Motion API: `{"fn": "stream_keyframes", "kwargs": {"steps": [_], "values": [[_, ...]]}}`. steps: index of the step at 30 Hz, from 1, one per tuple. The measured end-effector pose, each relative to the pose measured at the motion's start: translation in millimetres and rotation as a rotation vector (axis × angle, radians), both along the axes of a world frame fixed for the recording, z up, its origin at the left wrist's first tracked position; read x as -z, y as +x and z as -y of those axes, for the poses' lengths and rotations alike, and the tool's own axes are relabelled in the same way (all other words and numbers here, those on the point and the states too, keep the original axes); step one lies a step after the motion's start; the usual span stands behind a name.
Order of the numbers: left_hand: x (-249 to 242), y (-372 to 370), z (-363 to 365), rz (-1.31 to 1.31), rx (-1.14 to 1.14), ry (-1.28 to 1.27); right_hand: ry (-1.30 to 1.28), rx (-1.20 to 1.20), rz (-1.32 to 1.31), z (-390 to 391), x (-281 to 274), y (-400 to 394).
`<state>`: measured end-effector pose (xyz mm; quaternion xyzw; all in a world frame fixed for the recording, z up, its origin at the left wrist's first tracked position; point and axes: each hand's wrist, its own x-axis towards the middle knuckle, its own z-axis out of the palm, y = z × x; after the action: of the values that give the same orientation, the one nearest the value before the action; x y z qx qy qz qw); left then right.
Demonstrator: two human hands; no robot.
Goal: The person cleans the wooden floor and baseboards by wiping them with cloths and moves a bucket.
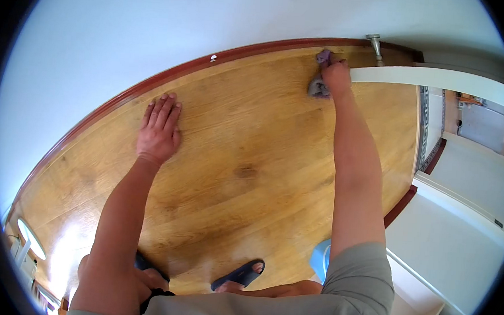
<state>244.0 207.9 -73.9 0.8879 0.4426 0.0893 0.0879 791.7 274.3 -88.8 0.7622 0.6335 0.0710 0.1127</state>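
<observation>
My left hand lies flat on the wooden floor, fingers stretched toward the dark red baseboard. Nothing is in it. Over to the right, my right hand is closed on a bunched grey-purple cloth. Part of the cloth sticks out above the fingers and part below, resting against the floor near the baseboard. The edge of a white door is just right of this hand.
A metal doorstop stands by the baseboard behind the door. Near my right elbow is a light blue container, partly hidden. A dark sandal is on my foot. At far left stands a round white-rimmed object.
</observation>
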Motion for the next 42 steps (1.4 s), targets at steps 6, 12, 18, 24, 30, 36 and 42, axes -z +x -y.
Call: {"fn": "stream_keyframes", "kwargs": {"steps": [6,12,18,24,30,36,42], "values": [[-1.1,-0.6,-0.9,0.008,0.001,-0.001,0.145,0.090,-0.129,12.3,-24.4,-73.7],[0.5,-1.3,0.0,0.011,0.001,0.010,0.080,0.197,-0.066,-9.0,-3.3,-28.5],[2.5,0.3,0.6,0.024,-0.003,0.004,0.272,-0.145,-0.231,19.6,-27.7,-177.9],[0.8,1.1,-1.1,0.005,0.000,0.015,0.341,-0.434,-0.534,52.1,-6.0,-313.5],[-0.2,-0.1,0.2,0.015,-0.005,0.004,0.325,-0.384,-0.362,41.3,-1.6,-230.2],[0.2,-1.4,0.3,0.048,-0.012,-0.007,0.308,-0.310,-0.400,30.5,-5.3,-156.1],[-0.2,-1.8,1.0,0.075,-0.021,0.001,0.439,0.060,-0.331,18.9,19.9,-92.0]]}}
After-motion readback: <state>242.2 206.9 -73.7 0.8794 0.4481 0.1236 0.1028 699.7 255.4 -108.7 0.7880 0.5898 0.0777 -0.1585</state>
